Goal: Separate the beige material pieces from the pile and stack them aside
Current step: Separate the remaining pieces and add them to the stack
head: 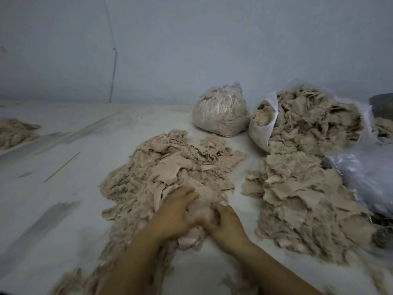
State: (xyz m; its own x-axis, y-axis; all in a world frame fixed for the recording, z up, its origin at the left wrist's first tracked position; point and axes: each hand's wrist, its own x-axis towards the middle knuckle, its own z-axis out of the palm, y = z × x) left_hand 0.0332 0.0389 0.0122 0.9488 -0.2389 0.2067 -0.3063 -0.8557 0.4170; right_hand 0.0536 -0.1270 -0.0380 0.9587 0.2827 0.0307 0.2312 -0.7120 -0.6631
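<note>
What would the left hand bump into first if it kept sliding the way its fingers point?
Probably more of the loose beige fibrous pile it already rests in. The left hand points up and right; beyond lies bare white tabletop. Depth is uncertain.

left: bare table [63, 188] — right: second heap [297, 209], bags [221, 116]

Loose beige pile [161, 173] centre, second heap [297, 201] right

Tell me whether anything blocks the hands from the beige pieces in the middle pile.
Nothing visible does. The left hand and right hand already grip a beige piece on the near side of the middle pile.
</note>
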